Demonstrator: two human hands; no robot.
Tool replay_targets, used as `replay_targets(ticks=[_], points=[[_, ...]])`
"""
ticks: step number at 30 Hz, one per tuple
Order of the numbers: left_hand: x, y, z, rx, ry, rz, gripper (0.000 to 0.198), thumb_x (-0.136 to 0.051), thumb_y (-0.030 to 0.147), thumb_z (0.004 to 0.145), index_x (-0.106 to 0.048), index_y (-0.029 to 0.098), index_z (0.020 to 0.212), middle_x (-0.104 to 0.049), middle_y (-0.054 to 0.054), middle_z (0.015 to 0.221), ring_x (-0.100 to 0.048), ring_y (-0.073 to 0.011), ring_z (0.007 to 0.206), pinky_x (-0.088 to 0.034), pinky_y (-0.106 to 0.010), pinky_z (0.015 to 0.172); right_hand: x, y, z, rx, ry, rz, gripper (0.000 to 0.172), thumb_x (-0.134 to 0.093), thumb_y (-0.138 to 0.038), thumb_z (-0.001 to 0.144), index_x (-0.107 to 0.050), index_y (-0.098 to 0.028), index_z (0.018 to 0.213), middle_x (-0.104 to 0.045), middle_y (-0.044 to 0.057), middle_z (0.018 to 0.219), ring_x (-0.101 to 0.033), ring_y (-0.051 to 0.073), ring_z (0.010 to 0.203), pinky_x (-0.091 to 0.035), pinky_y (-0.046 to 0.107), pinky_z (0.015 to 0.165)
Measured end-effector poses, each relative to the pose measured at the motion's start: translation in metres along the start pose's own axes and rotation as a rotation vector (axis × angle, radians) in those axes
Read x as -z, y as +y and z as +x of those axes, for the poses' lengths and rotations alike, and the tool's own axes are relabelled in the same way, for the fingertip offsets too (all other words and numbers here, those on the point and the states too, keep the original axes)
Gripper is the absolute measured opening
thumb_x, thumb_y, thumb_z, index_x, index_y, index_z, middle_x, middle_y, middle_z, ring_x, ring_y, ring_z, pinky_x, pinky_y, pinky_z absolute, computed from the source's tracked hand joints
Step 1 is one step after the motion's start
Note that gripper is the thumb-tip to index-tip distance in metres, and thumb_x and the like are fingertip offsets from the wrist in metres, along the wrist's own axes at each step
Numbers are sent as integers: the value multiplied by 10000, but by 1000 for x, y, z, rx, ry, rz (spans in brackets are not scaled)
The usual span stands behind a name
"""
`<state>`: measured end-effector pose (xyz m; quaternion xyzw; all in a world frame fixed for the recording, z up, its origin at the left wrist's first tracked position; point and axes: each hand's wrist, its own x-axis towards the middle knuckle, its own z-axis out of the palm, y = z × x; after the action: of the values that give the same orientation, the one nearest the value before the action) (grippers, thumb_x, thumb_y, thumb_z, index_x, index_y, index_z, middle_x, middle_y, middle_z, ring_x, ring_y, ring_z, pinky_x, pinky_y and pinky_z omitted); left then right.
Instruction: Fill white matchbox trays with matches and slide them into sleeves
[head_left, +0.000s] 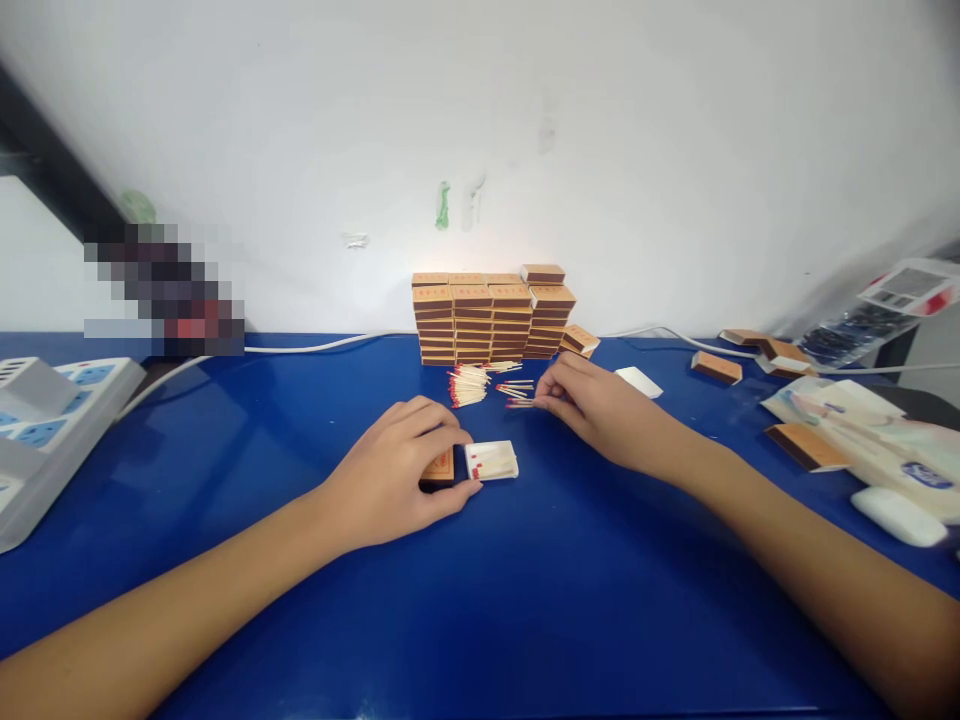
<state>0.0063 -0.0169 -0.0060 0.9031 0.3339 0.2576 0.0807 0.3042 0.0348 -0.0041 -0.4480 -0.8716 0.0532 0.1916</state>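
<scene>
Bare skin on blue, two hands at work: the left hand (401, 465) arches over one orange matchbox sleeve (441, 468), thumb and forefinger gripping opposite sides of one white tray (492, 447). Several red-headed matches lie inside, too crowded to count. Over to the right hand (589, 402), thumb and forefinger pinched on the ends of some matches (520, 403), exact number unclear, just beyond the tray on the blue table (540, 620). Beside them sit three more clusters: one big heap (469, 386) and two small bunches. Behind those, what a wall of boxes (480, 325)! Four columns across the front, one extra box crowning the right end, one loose box (580, 340) at its foot. Out right, one white card-like piece (639, 382) and at least four scattered matchboxes (716, 367), one of them on a plastic packet (900, 440). Far left, one white power strip (71, 455).
</scene>
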Motion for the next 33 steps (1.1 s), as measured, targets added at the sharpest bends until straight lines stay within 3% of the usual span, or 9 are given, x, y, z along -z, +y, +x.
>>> replay_targets(ticks=[8,13,17,22,30,33], points=[[-2,-1,1,6,-7,1,288,-765,346,920,-702,182,1148,-717,-81,1099,-650,-266,1048,-529,-465,947,6,0,-2,-34,-125,56,103,-551,-293,1034,-617,-216,1015,-609,61,997,-611,204,836,-494,341,741],[-1,0,1,8,-11,-2,283,-768,329,919,-703,178,1149,-717,-82,1098,-648,-259,1035,-531,-456,934,8,2,-5,-4,-261,160,169,-538,-359,1051,-625,-234,976,-636,51,1023,-600,184,799,-490,326,711],[-1,0,0,7,-12,-2,279,-766,333,921,-706,173,1142,-717,-79,1091,-645,-257,1034,-529,-457,938,18,-1,-8,-6,-353,202,272,-463,-415,1079,-621,-235,949,-651,59,1023,-610,203,853,-495,354,770],[-1,0,0,3,-6,0,276,-759,339,928,-707,172,1141,-716,-84,1085,-644,-259,1028,-530,-457,932,28,-5,-12,-62,-457,209,228,-593,-453,1017,-654,-237,977,-668,65,1033,-607,209,835,-479,346,720],[-1,0,1,1,-2,-1,280,-763,330,923,-700,172,1145,-716,-77,1083,-639,-251,1018,-526,-450,927,9,-53,-11,13,-185,259,165,-557,-336,1058,-642,-226,969,-656,48,1014,-608,186,851,-467,325,741],[-2,-1,1,-1,-6,0,287,-771,328,917,-699,161,1140,-712,-77,1083,-639,-246,1012,-524,-446,924,5,-57,-11,31,-141,243,125,-574,-303,1052,-664,-225,1014,-649,43,1010,-617,180,857,-471,321,751]])
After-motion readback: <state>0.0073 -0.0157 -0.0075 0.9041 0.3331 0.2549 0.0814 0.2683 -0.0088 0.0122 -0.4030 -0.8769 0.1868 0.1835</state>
